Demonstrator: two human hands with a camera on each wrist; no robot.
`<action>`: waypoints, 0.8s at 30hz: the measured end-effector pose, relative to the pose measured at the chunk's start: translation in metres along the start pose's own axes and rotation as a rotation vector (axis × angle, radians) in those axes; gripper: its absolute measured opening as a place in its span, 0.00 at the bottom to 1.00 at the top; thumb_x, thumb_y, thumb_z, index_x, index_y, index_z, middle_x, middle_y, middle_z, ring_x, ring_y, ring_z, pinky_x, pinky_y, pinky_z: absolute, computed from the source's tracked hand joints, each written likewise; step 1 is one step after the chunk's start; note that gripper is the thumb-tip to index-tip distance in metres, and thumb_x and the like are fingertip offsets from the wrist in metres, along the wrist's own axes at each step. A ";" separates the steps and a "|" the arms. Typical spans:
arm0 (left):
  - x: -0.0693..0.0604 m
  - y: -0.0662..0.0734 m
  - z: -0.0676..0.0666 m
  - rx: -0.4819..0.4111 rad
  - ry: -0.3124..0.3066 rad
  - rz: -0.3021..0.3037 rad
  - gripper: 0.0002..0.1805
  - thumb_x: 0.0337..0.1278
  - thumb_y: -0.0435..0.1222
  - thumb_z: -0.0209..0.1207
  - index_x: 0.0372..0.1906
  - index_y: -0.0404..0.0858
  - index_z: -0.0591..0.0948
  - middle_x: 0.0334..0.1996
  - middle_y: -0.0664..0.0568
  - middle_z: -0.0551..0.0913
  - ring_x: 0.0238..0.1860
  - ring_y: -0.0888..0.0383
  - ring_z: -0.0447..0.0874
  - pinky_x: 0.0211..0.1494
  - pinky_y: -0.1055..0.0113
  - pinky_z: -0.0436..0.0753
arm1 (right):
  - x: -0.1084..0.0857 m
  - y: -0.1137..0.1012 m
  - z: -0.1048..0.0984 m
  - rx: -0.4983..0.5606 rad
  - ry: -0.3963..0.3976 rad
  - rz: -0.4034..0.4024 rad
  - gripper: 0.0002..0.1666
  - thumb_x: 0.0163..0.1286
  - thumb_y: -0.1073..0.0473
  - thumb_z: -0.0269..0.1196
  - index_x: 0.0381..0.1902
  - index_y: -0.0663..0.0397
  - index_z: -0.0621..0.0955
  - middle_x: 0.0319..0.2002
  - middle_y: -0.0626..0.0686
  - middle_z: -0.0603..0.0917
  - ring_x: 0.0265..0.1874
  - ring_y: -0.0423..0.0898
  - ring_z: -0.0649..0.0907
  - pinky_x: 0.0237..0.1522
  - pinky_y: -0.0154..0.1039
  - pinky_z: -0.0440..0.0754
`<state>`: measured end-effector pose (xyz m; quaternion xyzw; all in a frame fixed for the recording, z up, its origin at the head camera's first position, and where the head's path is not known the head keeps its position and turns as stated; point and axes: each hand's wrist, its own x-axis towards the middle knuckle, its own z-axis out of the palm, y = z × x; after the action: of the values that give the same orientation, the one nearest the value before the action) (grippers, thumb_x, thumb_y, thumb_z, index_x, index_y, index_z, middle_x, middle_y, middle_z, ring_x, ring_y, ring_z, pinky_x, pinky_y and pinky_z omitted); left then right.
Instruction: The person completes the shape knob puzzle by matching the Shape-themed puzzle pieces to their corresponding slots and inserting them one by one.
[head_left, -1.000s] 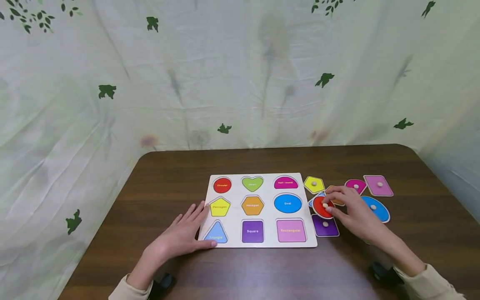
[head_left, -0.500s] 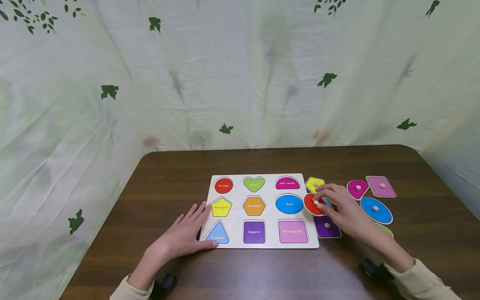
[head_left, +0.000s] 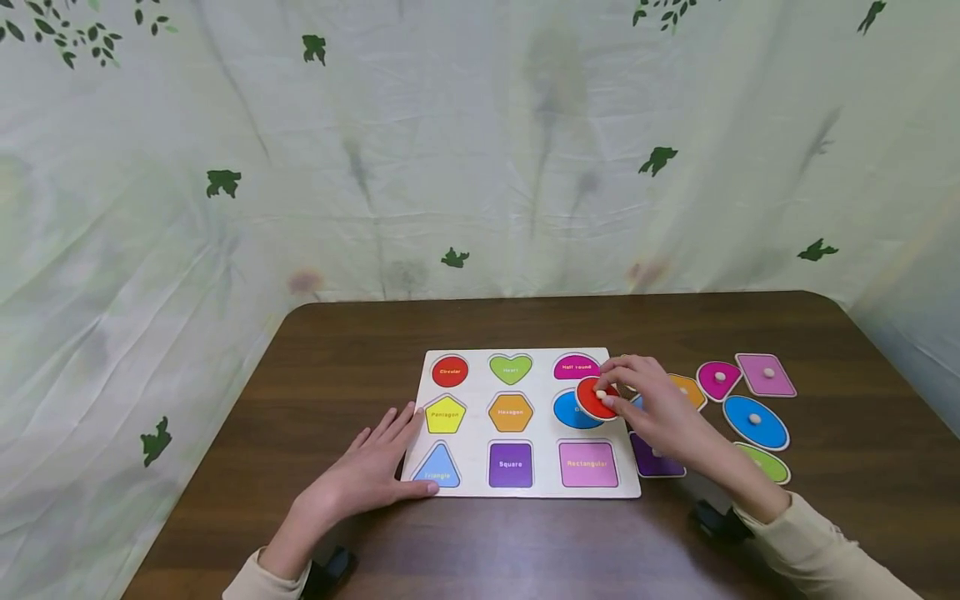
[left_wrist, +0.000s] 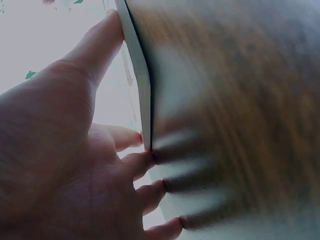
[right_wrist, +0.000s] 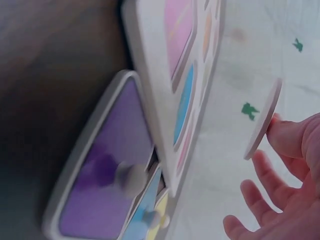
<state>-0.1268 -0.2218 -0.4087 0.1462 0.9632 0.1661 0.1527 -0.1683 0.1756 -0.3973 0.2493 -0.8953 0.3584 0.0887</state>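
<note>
Pale cloth (head_left: pixel 420 167) hung behind the tabletop and down its left and right sides; long creases at left. Dark green leaf shapes (head_left: pixel 223 183), 7 counted, plus leafy sprigs (head_left: pixel 93 35) along the top. Faint blooms (head_left: pixel 305 282), possibly printed; too blurred to be sure. Tabletop (head_left: pixel 360 333): brown wood grain, rounded far corners, soft pale sheen toward the near side.

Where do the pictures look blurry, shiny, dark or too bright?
Head view: mostly clear, soft glare on the table's near part. Left wrist view: washed-out white background, dark shadows or reflections beside the left hand. Right wrist view: blurry purple square.
</note>
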 end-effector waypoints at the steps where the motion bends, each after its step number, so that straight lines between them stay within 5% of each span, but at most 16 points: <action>1: 0.000 0.000 0.000 -0.002 0.000 0.000 0.61 0.45 0.67 0.64 0.78 0.38 0.54 0.78 0.44 0.49 0.77 0.41 0.42 0.71 0.35 0.49 | 0.002 -0.002 0.001 0.003 -0.007 -0.005 0.18 0.55 0.71 0.73 0.42 0.52 0.84 0.53 0.56 0.78 0.57 0.56 0.72 0.44 0.54 0.84; 9: -0.001 0.000 0.000 -0.012 0.009 0.005 0.60 0.45 0.66 0.65 0.78 0.38 0.55 0.78 0.44 0.50 0.77 0.41 0.43 0.70 0.34 0.50 | 0.016 -0.010 0.010 0.010 -0.033 -0.019 0.13 0.60 0.68 0.71 0.39 0.48 0.83 0.52 0.51 0.79 0.57 0.52 0.72 0.53 0.55 0.78; 24: -0.001 0.000 0.000 -0.018 0.007 0.001 0.61 0.45 0.67 0.64 0.78 0.38 0.55 0.78 0.44 0.50 0.77 0.41 0.42 0.71 0.34 0.49 | 0.049 -0.022 0.022 0.031 -0.137 -0.060 0.08 0.61 0.63 0.72 0.36 0.44 0.84 0.49 0.50 0.80 0.56 0.52 0.73 0.52 0.52 0.79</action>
<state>-0.1256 -0.2223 -0.4086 0.1447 0.9620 0.1755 0.1508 -0.1989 0.1279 -0.3833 0.3014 -0.8856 0.3516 0.0343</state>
